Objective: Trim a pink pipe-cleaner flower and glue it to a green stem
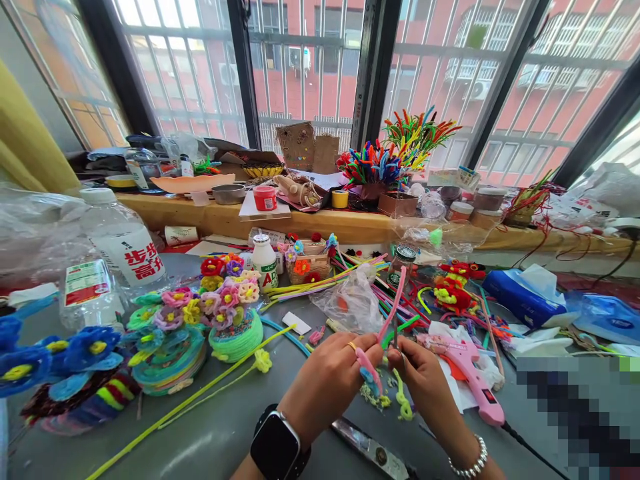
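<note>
Above the cluttered grey table (pixel 225 433), my left hand (pixel 330 380) pinches a pink pipe cleaner (pixel 394 303), whose free end rises upright. My right hand (pixel 425 383) pinches it alongside, fingers narrow. A pink glue gun (pixel 473 377) lies just right.

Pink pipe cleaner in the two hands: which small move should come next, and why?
Probably a turn of the pink pipe cleaner around the green stem, with the left hand pinching the joint. It and the right hand meet at the pink one's lower end, while its long upper part stands free above them.
</note>
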Motion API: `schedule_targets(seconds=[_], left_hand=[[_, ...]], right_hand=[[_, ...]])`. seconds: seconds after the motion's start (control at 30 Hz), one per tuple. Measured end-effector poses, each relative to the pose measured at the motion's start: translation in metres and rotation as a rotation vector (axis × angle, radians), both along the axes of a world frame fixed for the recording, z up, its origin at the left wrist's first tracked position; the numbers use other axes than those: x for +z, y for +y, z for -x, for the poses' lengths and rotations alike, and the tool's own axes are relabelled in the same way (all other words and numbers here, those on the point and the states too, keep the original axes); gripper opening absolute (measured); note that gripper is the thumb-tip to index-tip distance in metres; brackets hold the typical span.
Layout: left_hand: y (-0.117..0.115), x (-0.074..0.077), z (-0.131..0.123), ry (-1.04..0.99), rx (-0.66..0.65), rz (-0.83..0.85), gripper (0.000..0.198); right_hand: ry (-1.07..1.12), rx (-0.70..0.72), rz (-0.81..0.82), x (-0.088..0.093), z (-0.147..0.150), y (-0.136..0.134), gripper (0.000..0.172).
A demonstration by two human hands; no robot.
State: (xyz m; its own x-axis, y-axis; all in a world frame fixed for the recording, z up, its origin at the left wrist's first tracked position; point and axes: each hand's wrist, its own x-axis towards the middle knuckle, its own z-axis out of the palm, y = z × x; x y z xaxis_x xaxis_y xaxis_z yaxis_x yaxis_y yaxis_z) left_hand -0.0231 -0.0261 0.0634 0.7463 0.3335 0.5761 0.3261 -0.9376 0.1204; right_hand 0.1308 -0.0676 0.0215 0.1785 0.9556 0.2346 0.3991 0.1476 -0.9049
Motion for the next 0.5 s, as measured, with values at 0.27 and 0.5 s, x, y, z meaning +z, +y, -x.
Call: schedule_targets(seconds=[0.27,0.5], left_hand=[[0.0015,-0.0045,-0.0004,-0.039,-0.026,0.026,0.019],[0.0004,-0.0036,-0.0012,0.009,-0.079,0.061,0.022]], right_hand=[[0.12,0.201,-0.045,-0.0052,-0.0005,-0.0002,0.053],[0.078,0.205,-0.029,0.0034,-0.0016,-0.0012,0.053]])
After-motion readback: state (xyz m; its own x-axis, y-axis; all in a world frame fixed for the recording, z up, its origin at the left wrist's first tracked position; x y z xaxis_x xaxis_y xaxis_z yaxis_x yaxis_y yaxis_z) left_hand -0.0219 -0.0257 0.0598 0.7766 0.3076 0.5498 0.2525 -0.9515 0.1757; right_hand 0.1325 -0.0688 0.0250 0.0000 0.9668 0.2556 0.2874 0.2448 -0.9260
